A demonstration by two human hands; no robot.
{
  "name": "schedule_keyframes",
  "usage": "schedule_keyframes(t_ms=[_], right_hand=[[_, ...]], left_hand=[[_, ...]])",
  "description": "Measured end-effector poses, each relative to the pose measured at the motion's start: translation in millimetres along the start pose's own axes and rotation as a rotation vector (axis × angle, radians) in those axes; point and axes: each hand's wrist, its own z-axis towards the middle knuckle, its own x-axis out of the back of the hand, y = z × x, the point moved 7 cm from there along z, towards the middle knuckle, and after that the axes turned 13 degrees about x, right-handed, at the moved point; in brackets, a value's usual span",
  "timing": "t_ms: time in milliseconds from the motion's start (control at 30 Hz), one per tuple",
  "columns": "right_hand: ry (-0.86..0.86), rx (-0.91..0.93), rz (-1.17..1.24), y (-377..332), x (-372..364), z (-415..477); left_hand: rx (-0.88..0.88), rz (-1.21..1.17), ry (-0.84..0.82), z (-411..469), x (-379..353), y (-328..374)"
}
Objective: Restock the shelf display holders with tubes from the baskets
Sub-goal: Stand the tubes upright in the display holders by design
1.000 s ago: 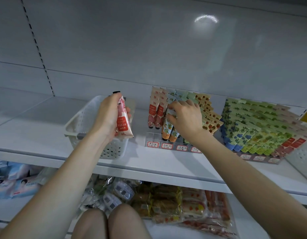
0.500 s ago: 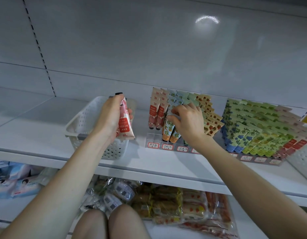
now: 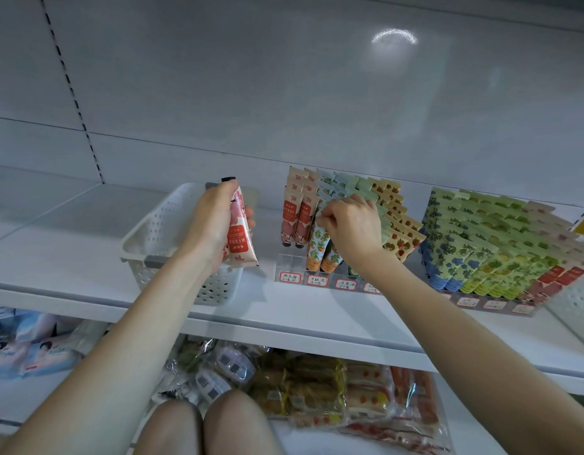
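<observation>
The right hand (image 3: 349, 228) is pinching the top edge of an orange-flowered tube (image 3: 318, 246) in the front row of the clear holder (image 3: 292, 261), its grip narrow. The left hand (image 3: 213, 224) is gripping a pink tube (image 3: 239, 238), cap up, just left of the holder, by the white basket (image 3: 159, 238). A sideways tug is likely risking toppled neighbours. The pink tube probably needs flipping, since stocked ones are standing cap down.

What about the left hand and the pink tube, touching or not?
Touching: the head view shows the left hand gripping the pink tube around its middle.
</observation>
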Motion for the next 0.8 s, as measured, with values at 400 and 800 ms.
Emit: schedule_keyframes(t_ms=[400, 800], right_hand=[[-0.018, 0.038, 0.041, 0, 5, -2], [0.018, 0.083, 0.053, 0, 15, 0]], left_hand=[[-0.023, 0.036, -0.011, -2, -1, 0], [0.018, 0.018, -0.011, -2, -6, -2]])
